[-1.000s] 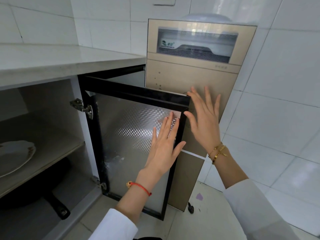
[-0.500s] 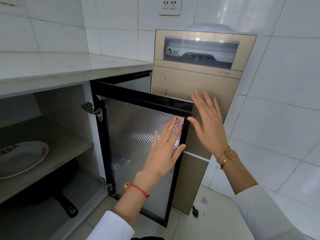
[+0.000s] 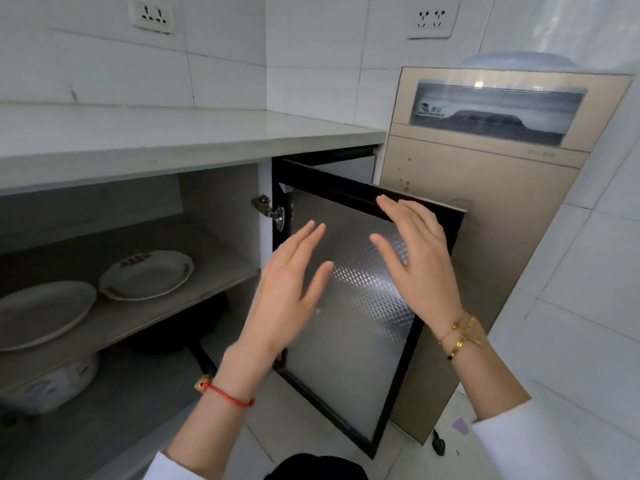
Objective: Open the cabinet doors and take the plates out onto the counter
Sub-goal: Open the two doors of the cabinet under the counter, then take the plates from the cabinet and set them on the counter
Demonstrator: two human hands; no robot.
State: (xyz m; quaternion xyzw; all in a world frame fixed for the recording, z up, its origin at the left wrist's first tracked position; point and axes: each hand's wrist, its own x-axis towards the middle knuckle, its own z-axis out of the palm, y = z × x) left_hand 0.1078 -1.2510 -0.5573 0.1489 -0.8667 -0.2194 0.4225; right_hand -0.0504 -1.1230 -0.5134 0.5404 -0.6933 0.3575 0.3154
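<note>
The black-framed cabinet door [image 3: 360, 358] with a patterned silver panel stands swung wide open to the right. My left hand [image 3: 287, 292] and my right hand [image 3: 419, 261] hover in front of it, fingers spread, holding nothing. Inside the cabinet, on the upper shelf [image 3: 138, 317], lie two plates side by side: a white plate with a red pattern [image 3: 147, 275] and a plain white plate [image 3: 41, 313] further left. The pale counter [image 3: 173, 136] runs above the cabinet.
A black pan [image 3: 180, 330] with its handle pointing out sits under the shelf, beside a white rice cooker [image 3: 52, 382]. A tall beige appliance [image 3: 485, 202] stands right behind the open door. Tiled walls with two sockets surround the corner.
The view has swung left, bringing both plates into sight. Both hands have come away from the door's right edge and moved left, in front of the panel.
</note>
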